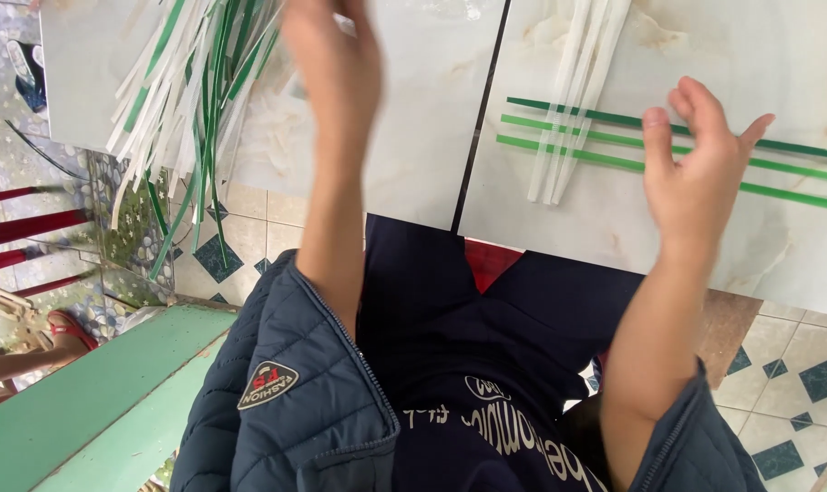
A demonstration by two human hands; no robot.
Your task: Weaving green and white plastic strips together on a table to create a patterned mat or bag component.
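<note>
Left hand point(336, 68) raised, blurred, near the loose strip bundle point(190, 100) at the worktop point(413, 137) edge; grip impossible to tell. Right hand point(696, 173) spread wide, empty, over three green strips point(595, 137) crossing white strips point(573, 100), touching or hovering unclear.

A green bench point(94, 401) stands left of the marble-patterned tabletop point(413, 155); a red chair point(17, 237) sits beyond the bench, over patterned floor tiles point(796, 364).
</note>
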